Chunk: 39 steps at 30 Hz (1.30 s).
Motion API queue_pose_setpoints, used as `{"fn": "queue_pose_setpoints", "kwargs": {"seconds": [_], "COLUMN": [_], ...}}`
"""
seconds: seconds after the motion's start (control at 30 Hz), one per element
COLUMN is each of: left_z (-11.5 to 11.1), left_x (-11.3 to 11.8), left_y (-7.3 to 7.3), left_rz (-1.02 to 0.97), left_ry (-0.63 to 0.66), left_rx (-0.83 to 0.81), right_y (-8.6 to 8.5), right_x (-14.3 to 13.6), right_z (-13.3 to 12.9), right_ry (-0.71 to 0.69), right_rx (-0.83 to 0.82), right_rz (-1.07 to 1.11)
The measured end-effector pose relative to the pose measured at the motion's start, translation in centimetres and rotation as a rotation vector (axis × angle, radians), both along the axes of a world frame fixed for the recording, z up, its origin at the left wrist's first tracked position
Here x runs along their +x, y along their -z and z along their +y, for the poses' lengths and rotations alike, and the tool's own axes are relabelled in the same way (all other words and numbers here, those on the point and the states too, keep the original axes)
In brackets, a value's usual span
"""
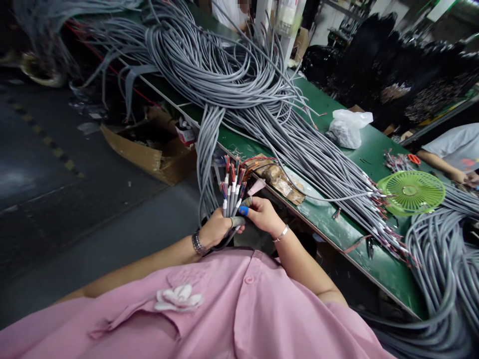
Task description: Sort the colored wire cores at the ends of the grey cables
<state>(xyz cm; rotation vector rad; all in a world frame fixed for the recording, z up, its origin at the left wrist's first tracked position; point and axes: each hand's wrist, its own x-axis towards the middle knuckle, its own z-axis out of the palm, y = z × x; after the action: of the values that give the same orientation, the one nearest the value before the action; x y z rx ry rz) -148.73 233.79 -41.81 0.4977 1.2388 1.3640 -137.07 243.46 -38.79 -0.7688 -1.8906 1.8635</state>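
A bunch of grey cables [232, 197] stands upright in my left hand [216, 228], whose fingers are wrapped round it just below the ends. White sleeves ring the cable ends, and thin red, blue and dark wires fan out above them. Close against the bunch's right side is my right hand [265, 218], with thumb and forefinger pressed together. Its thumb has a blue covering and the forefinger a greyish wrap. What lies between these fingertips is too small to make out. A pale pink piece [256, 187] shows just above them.
Long grey cables [224, 80] lie coiled and stretched along the green table [389, 279]. On it are a green fan grille [410, 192], a white plastic bag [350, 128] and brown wrapped material [280, 179]. A cardboard box [149, 149] sits at left. Other people work across the table.
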Motion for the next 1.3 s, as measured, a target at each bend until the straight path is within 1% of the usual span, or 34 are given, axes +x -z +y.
{"fn": "queue_pose_setpoints", "kwargs": {"seconds": [0.07, 0.13, 0.27, 0.33, 0.4, 0.47, 0.57, 0.63, 0.7, 0.87, 0.93, 1.0, 1.07, 1.2, 1.3], "left_z": [0.1, 0.2, 0.5, 0.5, 0.6, 0.5, 0.2, 0.1, 0.0, 0.2, 0.3, 0.3, 0.4, 0.7, 1.2], "left_x": [-0.2, -0.2, -0.2, 0.0, 0.1, 0.2, 0.2, 0.2, 0.2, 0.1, 0.1, 0.0, -0.1, -0.8, -1.5], "left_y": [0.0, 0.1, 0.6, 0.8, 1.1, 1.2, 1.2, 1.1, 1.0, 0.8, 0.7, 0.5, 0.1, -0.5, -0.8], "left_rz": [-0.034, -0.067, -0.122, -0.132, -0.126, -0.105, -0.070, -0.065, -0.071, -0.131, -0.143, -0.152, -0.166, -0.193, -0.187], "left_ry": [-0.033, -0.093, -0.223, -0.253, -0.249, -0.200, -0.079, -0.052, -0.071, -0.194, -0.221, -0.240, -0.245, -0.180, -0.092], "left_rx": [0.001, 0.031, 0.071, 0.080, 0.095, 0.102, 0.086, 0.070, 0.073, 0.104, 0.088, 0.075, 0.082, 0.132, 0.137], "right_y": [0.1, 0.2, 0.7, 1.2, 1.7, 1.9, 1.7, 1.5, 1.3, 1.4, 1.6, 1.7, 2.0, 2.5, 2.6], "right_x": [0.2, 0.6, 1.5, 1.6, 1.3, 1.0, 0.5, 0.3, 0.1, -0.3, -0.2, 0.1, 0.5, 0.8, 0.4], "right_z": [0.1, 0.2, -0.4, -1.1, -1.8, -2.1, -2.0, -1.8, -1.7, -1.7, -1.4, -1.0, -0.5, 1.0, 2.2], "right_ry": [0.044, 0.107, 0.191, 0.256, 0.334, 0.376, 0.326, 0.284, 0.280, 0.405, 0.459, 0.501, 0.514, 0.465, 0.391], "right_rx": [0.025, 0.008, -0.157, -0.226, -0.233, -0.205, -0.143, -0.116, -0.123, -0.179, -0.223, -0.311, -0.413, -0.561, -0.609], "right_rz": [0.011, 0.010, -0.067, -0.044, 0.006, 0.030, 0.026, 0.030, 0.032, 0.032, 0.055, 0.112, 0.173, 0.212, 0.216]}}
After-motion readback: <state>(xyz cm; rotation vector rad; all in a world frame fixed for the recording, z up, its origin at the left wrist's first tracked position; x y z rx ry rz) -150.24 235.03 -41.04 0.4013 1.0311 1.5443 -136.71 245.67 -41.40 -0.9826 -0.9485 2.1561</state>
